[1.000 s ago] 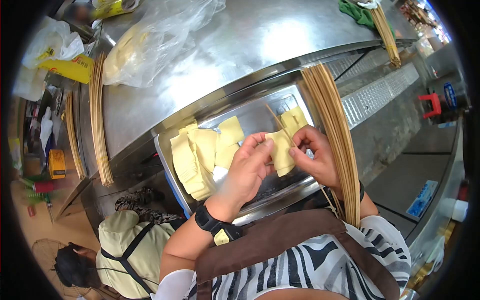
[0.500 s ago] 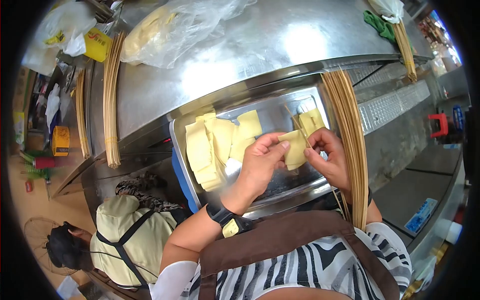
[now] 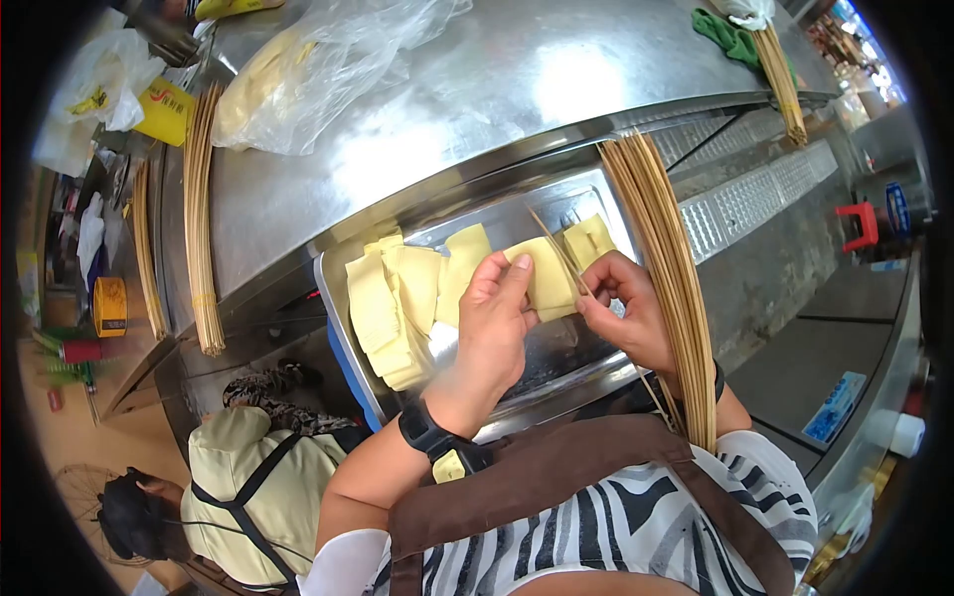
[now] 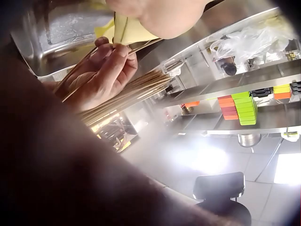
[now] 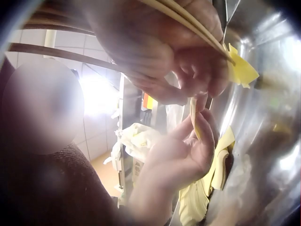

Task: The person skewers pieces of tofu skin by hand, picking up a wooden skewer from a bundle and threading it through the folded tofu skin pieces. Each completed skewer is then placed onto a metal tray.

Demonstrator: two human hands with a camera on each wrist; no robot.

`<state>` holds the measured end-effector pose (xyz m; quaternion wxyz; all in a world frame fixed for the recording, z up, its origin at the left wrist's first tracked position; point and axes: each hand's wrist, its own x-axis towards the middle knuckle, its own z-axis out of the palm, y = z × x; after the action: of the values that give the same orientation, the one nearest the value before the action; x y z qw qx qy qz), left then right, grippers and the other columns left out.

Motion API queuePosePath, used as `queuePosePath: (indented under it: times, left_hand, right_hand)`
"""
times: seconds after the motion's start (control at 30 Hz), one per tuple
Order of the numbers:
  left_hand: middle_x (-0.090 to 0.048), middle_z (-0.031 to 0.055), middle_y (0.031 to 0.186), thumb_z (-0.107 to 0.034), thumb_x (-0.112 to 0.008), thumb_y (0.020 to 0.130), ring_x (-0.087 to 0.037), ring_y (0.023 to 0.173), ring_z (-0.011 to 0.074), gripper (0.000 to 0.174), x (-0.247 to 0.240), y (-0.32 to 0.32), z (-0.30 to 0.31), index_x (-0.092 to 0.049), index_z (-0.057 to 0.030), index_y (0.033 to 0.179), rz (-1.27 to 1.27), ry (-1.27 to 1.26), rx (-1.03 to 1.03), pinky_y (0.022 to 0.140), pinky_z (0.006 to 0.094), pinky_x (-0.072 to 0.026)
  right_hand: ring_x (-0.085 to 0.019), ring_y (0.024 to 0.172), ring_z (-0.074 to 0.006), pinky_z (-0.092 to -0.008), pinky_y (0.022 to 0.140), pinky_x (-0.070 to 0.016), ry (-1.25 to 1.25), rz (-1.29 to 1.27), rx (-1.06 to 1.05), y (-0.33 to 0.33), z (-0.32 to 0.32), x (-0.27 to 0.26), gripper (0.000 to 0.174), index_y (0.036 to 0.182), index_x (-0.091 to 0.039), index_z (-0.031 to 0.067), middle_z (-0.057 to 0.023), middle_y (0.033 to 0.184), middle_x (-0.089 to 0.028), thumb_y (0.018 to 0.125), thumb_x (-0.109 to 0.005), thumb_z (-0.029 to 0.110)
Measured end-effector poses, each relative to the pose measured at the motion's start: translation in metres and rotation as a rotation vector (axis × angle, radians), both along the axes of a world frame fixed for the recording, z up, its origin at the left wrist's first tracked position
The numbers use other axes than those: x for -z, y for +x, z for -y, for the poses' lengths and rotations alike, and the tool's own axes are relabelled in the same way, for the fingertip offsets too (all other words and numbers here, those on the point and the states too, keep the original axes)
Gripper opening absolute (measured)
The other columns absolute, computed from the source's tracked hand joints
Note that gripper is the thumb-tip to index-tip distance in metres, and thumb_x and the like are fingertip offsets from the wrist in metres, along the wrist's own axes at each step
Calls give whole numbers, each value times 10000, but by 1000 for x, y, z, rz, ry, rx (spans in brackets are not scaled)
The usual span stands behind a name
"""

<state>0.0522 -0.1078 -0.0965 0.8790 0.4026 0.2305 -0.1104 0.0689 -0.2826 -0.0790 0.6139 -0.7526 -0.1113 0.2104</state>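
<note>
My left hand (image 3: pixel 497 323) pinches a pale yellow tofu sheet (image 3: pixel 545 273) by its left side, thumb on top. At the sheet's right edge, my right hand (image 3: pixel 631 308) pinches a thin bamboo skewer (image 3: pixel 555 240) between thumb and fingers. The skewer slants up and left past the sheet. In the left wrist view the right hand (image 4: pixel 101 77) grips skewers beneath the sheet (image 4: pixel 129 30). Below both hands is a metal tray (image 3: pixel 517 402). Several stacked tofu sheets (image 3: pixel 378 308) fill its left side, and a smaller folded piece (image 3: pixel 589 238) lies at its far right.
A thick bundle of skewers (image 3: pixel 666 268) crosses the tray's right end and the right forearm. More skewer bundles (image 3: pixel 202 228) lie on the steel table (image 3: pixel 447 129) at left, beside a clear plastic bag (image 3: pixel 298 89). Another person (image 3: pixel 238 487) is at lower left.
The held sheet hung low and curled; it now lies flatter and wider between the hands. My left hand has turned more upright, while the right keeps its pinch on the skewer.
</note>
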Motion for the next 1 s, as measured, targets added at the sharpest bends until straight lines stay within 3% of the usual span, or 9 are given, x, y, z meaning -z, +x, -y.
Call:
queuePosePath:
  times: [0.13, 0.37, 0.43, 0.67, 0.83, 0.87, 0.93, 1.0]
  left_hand:
    - [-659, 75, 1067, -226, -551, 1009, -670, 932, 181, 168, 3, 1, 1, -554, -79, 1088, 33, 16, 19, 797, 351, -560]
    - [-663, 63, 1046, -224, -557, 1007, -663, 928, 169, 158, 7, 1, 4, -551, -85, 1081, -8, 10, -12, 786, 345, -558]
    - [-664, 40, 962, -218, -552, 1011, -648, 838, 118, 173, 3, 1, 10, -580, -56, 1064, -14, 15, -93, 705, 287, -545]
    - [-664, 44, 929, -208, -542, 1016, -636, 808, 92, 171, 6, 1, 14, -574, -47, 1065, -14, 45, -146, 679, 254, -529]
    - [-660, 33, 892, -162, -575, 1000, -606, 791, 64, 164, 8, 0, 12, -598, -15, 1068, 65, 118, -98, 696, 216, -499]
    - [-660, 33, 892, -162, -575, 1000, -606, 791, 64, 164, 9, -1, 12, -598, -15, 1068, 65, 117, -97, 696, 216, -499]
    - [-662, 32, 914, -148, -587, 993, -601, 799, 61, 172, 10, -3, 11, -603, -2, 1080, 142, 209, -13, 710, 204, -489]
    - [-665, 38, 928, -145, -588, 992, -608, 810, 66, 185, 6, -4, 13, -599, -1, 1107, 147, 236, 0, 716, 206, -495]
  right_hand:
    - [-487, 767, -53, -209, 698, -418, 35, -53, 16, 0, 0, -3, 141, 984, -538, 34, 8, 906, -521, 884, -637, 43]
    - [-486, 765, -57, -213, 697, -419, 21, -30, -18, -1, -2, -1, 155, 996, -531, 32, 5, 916, -517, 881, -635, 45]
    - [-486, 767, -59, -215, 701, -420, 42, -49, -20, -2, -3, -1, 153, 995, -531, 31, 6, 909, -517, 882, -634, 46]
    - [-499, 796, -67, -230, 736, -428, -45, -39, -12, -1, -3, -4, 137, 997, -531, 31, 3, 913, -522, 900, -617, 71]
    - [-502, 853, -88, -278, 810, -427, 47, -12, 36, 0, -2, -2, 127, 997, -531, 29, -4, 924, -529, 921, -602, 101]
    - [-502, 853, -88, -278, 810, -427, 46, -12, 37, 0, -2, -1, 127, 997, -531, 29, -4, 924, -529, 921, -602, 101]
    - [-504, 755, -86, -250, 688, -441, 25, 61, 35, 0, -2, 0, 119, 952, -529, 10, -14, 853, -528, 912, -606, 92]
    - [-499, 794, -85, -245, 730, -426, 7, 11, 30, 0, 0, -4, 126, 969, -530, 19, -10, 886, -528, 912, -611, 96]
